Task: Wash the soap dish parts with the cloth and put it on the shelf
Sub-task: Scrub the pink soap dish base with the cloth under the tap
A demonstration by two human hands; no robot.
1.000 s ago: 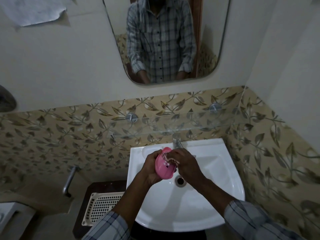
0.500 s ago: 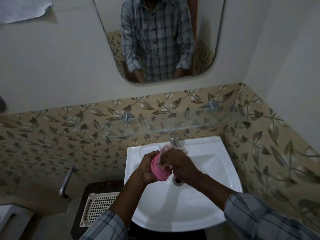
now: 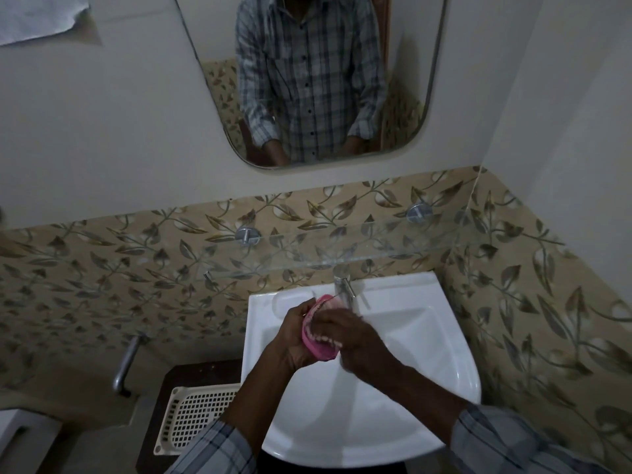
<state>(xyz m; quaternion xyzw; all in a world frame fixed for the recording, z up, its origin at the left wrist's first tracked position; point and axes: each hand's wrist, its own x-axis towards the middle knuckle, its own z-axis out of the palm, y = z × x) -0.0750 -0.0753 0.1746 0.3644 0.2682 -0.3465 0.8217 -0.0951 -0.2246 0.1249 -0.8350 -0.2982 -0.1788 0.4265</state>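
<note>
A pink soap dish part (image 3: 319,347) is held upright on its edge over the white sink (image 3: 427,354). My left hand (image 3: 294,340) grips it from the left side. My right hand (image 3: 355,340) presses against its inner face from the right, fingers curled on it; the cloth is mostly hidden under these fingers, with a pale strip showing at the dish's rim. A chrome tap (image 3: 343,285) stands just behind the hands. The glass shelf (image 3: 342,249) runs along the tiled wall above the sink.
A cream perforated plastic tray (image 3: 195,419) lies on a dark stand left of the sink. A metal pipe (image 3: 126,364) sticks out of the wall at the left. A mirror (image 3: 307,80) hangs above, and a tiled side wall closes in on the right.
My right hand has shifted along the dish's inner face, a rubbing motion. Both hands stay over the sink near the tap; the camera has tilted slightly.
</note>
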